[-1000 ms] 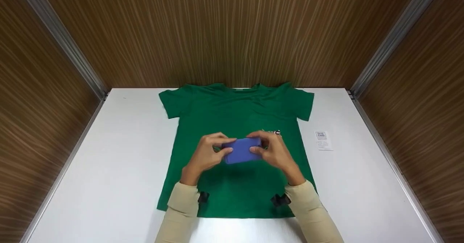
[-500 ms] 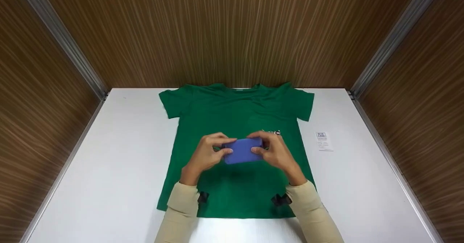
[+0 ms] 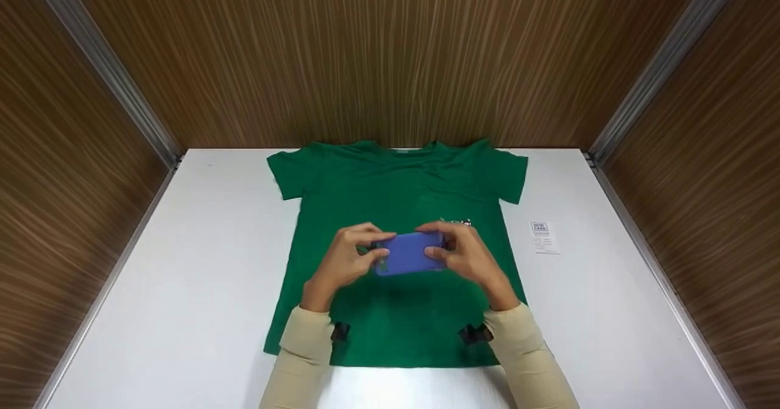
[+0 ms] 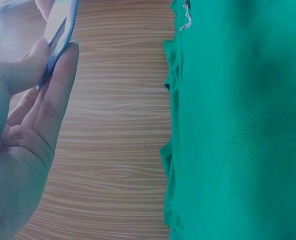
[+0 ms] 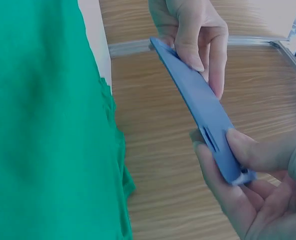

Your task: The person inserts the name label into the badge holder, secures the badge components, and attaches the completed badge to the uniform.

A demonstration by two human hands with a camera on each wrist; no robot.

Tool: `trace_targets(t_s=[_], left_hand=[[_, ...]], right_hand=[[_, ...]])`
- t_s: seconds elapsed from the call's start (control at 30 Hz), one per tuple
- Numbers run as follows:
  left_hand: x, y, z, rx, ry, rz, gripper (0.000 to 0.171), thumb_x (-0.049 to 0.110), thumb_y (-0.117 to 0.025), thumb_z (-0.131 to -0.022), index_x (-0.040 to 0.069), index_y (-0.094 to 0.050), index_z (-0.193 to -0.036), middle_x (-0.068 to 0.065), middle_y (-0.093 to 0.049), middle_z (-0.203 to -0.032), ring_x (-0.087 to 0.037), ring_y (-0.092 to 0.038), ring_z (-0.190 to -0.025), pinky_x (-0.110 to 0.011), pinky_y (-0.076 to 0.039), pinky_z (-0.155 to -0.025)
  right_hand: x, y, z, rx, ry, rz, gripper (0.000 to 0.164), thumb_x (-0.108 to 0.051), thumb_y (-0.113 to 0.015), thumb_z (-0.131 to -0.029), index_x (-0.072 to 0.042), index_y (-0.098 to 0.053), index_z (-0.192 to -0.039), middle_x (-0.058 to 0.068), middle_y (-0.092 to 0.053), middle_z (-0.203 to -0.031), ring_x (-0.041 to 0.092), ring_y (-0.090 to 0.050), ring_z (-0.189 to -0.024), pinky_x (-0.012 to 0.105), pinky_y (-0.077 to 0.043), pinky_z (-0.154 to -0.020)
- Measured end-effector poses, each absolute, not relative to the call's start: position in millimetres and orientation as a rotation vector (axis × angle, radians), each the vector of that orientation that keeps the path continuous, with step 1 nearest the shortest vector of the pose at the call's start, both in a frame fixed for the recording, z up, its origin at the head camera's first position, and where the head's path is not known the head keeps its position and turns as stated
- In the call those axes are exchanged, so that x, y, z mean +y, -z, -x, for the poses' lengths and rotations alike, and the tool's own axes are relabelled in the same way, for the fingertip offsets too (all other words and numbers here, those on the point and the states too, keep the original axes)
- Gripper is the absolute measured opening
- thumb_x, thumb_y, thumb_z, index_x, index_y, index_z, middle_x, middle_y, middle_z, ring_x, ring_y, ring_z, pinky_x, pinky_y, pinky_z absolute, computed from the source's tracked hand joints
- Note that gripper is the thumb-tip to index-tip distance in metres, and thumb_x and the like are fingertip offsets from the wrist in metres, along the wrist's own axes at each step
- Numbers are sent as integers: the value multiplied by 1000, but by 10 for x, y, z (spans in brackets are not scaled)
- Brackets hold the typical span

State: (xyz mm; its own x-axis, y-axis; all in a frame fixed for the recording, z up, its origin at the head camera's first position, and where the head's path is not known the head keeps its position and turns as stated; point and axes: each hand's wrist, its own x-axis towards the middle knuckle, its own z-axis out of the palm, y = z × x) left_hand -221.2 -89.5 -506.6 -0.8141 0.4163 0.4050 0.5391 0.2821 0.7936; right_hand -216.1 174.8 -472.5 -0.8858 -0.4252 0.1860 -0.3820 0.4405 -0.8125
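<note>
A blue phone case [image 3: 408, 254] is held level above a green T-shirt [image 3: 399, 189], with a hand at either end. My left hand [image 3: 347, 259] pinches its left end between thumb and fingers. At the right end, my right hand [image 3: 466, 256] grips it with the thumb on the near face and fingers along the top edge. Slots show along the side of the phone case [image 5: 203, 105] in the right wrist view. The left wrist view catches only part of the phone case [image 4: 62, 45], nearly edge-on. Green shows through near its left end in the head view.
The T-shirt lies spread out on a white table [image 3: 219, 263], its collar towards the back wall. A small white printed card [image 3: 544, 237] lies right of it. Wood-patterned walls [image 3: 390, 55] stand behind and on both sides.
The phone case has tilted slightly, and a green patch now shows at its left end. My right hand has shifted a little to the right. Both hands keep their hold.
</note>
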Motion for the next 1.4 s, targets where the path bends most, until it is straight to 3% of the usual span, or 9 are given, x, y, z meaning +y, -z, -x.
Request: trace_targets(t_s=[0.4,0.77,1.07,1.4], left_hand=[[-885,5073,2218,-2457,1580,918,30,6,-71,-97,11,-75,-126,-11,-71,-109,-22,-71,-92,-42,-62,-69],[-884,5033,2209,-2468,1531,912,29,5,-72,-96,10,-76,-124,-11,-72,-109,-22,-70,-97,-37,-63,-78],[-890,5038,2218,-2470,1524,905,29,6,-71,-96,11,-76,-125,-11,-72,-108,-20,-70,-95,-30,-61,-75],[-907,5040,2213,-2456,1546,895,29,5,-72,-96,12,-76,-124,-10,-73,-107,-22,-71,-91,-37,-61,-70]], right_hand=[[1792,4716,2163,2618,1402,713,34,-6,-67,-99,-6,-70,-132,24,-69,-130,39,-72,-108,58,-59,-91],[1801,4712,2170,2632,1392,703,36,-5,-69,-98,-5,-70,-133,24,-70,-129,36,-73,-105,55,-61,-89],[1808,4695,2176,2629,1394,687,37,-4,-69,-98,-6,-69,-135,24,-71,-129,37,-74,-106,54,-61,-89],[1814,4686,2175,2657,1374,685,36,-3,-70,-96,-4,-70,-133,24,-71,-126,33,-75,-101,50,-63,-85]])
